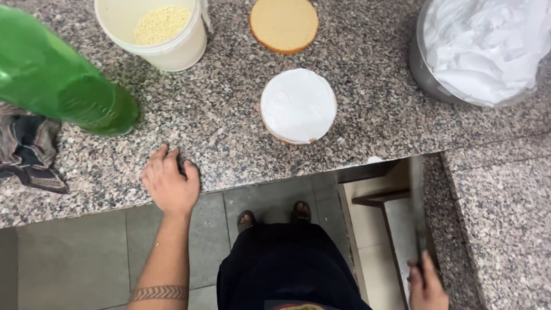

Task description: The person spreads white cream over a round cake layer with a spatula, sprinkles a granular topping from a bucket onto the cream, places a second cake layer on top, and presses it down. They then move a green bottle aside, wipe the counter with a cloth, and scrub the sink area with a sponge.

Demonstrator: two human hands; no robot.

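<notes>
- Left hand flat on granite counter near its front edge, fingers loosely spread, gripping nothing.
- Right hand low at bottom right, below counter level, fingers clamped round the handle of a long knife; blade points up toward the counter edge and is motion-blurred.
- Iced cake sits mid-counter just in front of the body, top covered in white cream, bare sponge showing at the lower side.
- Plain sponge lies behind it, apart, no cream.
- Judgement: to work the cake well, keep the blade flat and level on the cream, steady the body with the left hand, and watch the bare lower side.
- Counts: sponge rounds 2 (one iced, one plain); knife 1; steel bowl of white cream 1, at right; white tub of pale crumbs 1; green bottle 1, close to camera; dark cloth 1 at left edge.
- Feet in sandals visible on tiled floor below.
</notes>
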